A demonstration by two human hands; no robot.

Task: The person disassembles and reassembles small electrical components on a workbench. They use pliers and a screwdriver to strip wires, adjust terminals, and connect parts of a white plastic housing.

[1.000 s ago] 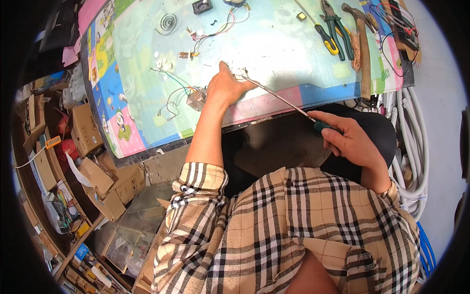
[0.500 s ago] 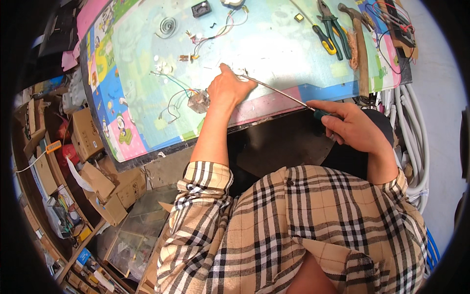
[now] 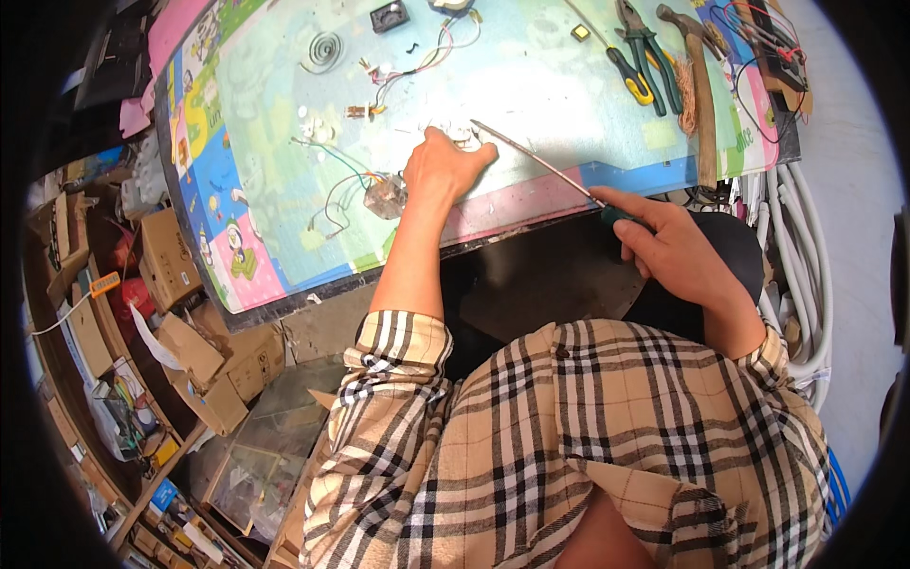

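My left hand (image 3: 444, 166) rests on the patterned mat (image 3: 265, 190), its fingers curled round a small pale part (image 3: 463, 136) that is hard to make out. My right hand (image 3: 664, 242) grips a long screwdriver (image 3: 540, 163) by its dark green handle, the tip lying at the upper edge of that part. Just left of my left hand sits a metal component (image 3: 384, 197) with coloured wires. Farther back lie a connector with wires (image 3: 358, 112), a coiled spring (image 3: 325, 52) and a small black square part (image 3: 389, 17).
Pliers (image 3: 645, 66), a yellow-handled screwdriver (image 3: 626, 76), a hammer (image 3: 703, 142), copper wire (image 3: 686, 100) and a meter with leads (image 3: 775, 52) occupy the board's right side. Cardboard boxes (image 3: 171, 256) and shelves fill the left. Grey hoses (image 3: 801, 266) hang at the right.
My right hand and screwdriver have shifted slightly up and left, with the tip now higher on the mat. My left hand stays nearly in place.
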